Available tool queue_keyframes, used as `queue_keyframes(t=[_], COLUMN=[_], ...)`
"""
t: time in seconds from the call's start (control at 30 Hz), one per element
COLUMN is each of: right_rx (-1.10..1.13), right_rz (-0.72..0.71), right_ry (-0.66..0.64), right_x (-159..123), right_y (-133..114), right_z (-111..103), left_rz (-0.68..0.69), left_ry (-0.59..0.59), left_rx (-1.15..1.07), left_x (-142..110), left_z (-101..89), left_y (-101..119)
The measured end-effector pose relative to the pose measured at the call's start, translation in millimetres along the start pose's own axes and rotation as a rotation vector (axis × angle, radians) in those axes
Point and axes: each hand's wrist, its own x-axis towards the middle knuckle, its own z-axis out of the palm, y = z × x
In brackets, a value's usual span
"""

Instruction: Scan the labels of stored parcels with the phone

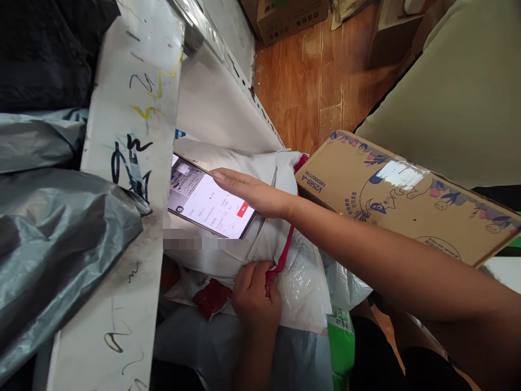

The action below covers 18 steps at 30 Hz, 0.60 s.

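Note:
My right hand (pixel 254 193) reaches in from the right and holds a lit phone (pixel 205 202) by its edge, fingers stretched along it. The screen faces up over a white plastic parcel (pixel 244 163) with a red strip. Below it, my left hand (pixel 254 296) is closed on the lower edge of that white parcel, next to a clear crinkled bag (pixel 303 282). A printed cardboard box (pixel 407 190) lies just behind my right forearm. Whether the arm carries it is not visible.
A white metal shelf upright (pixel 130 163) with pen scribbles runs down the left. Grey plastic parcels (pixel 61 239) fill the shelf beside it. More parcels, one green (pixel 342 342), lie underneath. Wooden floor (pixel 317 81) and another carton (pixel 288 19) are beyond. Olive fabric (pixel 459 92) fills the right.

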Motion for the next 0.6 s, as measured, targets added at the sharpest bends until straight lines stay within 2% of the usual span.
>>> queue_keyframes(t=[0.13, 0.43, 0.6], right_rx=[0.021, 0.120, 0.068], right_rz=[0.023, 0.092, 0.092], right_ry=[0.006, -0.045, -0.027], right_x=[-12, -73, -95], right_y=[2, 7, 3], right_z=[0, -4, -4], left_rz=[-0.007, 0.032, 0.052], left_ry=[0.011, 0.062, 0.115], left_rx=[0.007, 0.021, 0.093], left_x=[-1, -3, -1], left_z=[0.9, 3.2, 2.6], left_y=[1, 1, 2])
